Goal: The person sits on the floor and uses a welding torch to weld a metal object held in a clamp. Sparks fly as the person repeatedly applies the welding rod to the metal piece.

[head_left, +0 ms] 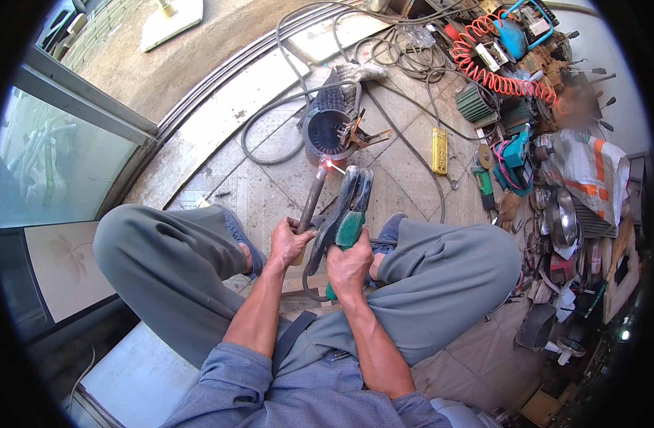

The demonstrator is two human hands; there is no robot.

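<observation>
My left hand (290, 245) grips a dark metal rod (314, 196), which slants up to a dark round metal vessel (311, 146) on the floor. My right hand (347, 265) holds a welding electrode holder (352, 227) with a green grip and dark jaws. From the jaws a thin pale electrode (338, 170) reaches left toward a small red-white glow where the rod's top meets the vessel's lower rim. A worn clamp (360, 137) hangs on the vessel's right side, and a pale glove-like bundle (359, 72) lies behind it.
Cables (270, 160) loop across the tiles. A yellow box (440, 150), orange coiled hose (516, 84), grinder (482, 187) and heaped tools crowd the right. A glass door (70, 153) stands left; a threshold track (198, 85) curves ahead. My bent knees flank the work.
</observation>
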